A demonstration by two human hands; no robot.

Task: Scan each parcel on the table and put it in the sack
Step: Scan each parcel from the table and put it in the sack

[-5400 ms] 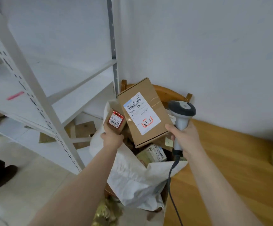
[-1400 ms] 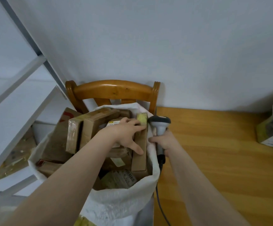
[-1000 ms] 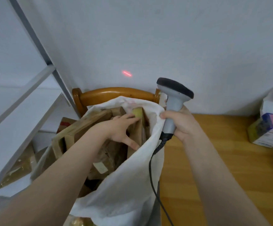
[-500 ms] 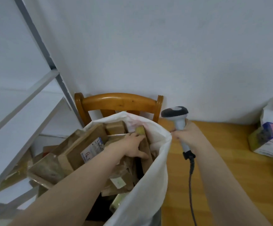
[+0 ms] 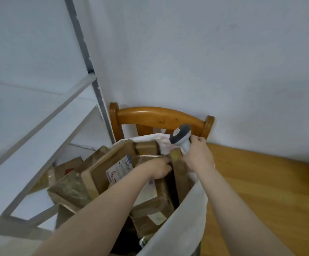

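1. The white woven-plastic sack (image 5: 188,207) sits at 6 o'clock in the view, in front of the curved back rail of a varnished orange-brown wooden chair (image 5: 159,115). The chair probably keeps the sack's limp mouth raised beside the honey-coloured wooden surface (image 5: 260,182) at 3 o'clock.
2. The parcel being packed is a slim brown cardboard parcel (image 5: 180,176). It stands on end inside the sack against the 3 o'clock wall, with its yellowish top end about level with the rim.
3. The left hand (image 5: 159,168) reaches in from 7 o'clock, its fingers at the slim parcel's 9 o'clock face. Blur hides them, so I cannot tell whether they curl round an edge or press flat. The aim looks to be wedging the parcel down into the gap beside the flatter boxes.
4. The right hand (image 5: 199,156) has its fingers wrapped firmly round the handle of a grey and white plastic handheld scanner (image 5: 180,135). The scanner's head tips toward 11 o'clock, away from any label, so it is being carried rather than used. The hand lies at the sack's rim and seems to be holding the cloth back.
5. The sack is crowded with matt, taped cartons lying at angles. A broad cardboard box with a white printed label (image 5: 113,163) lies at 9 o'clock of the left hand. The stiff box corners contrast with the thin, floppy sack cloth, which folds over at its near edge.
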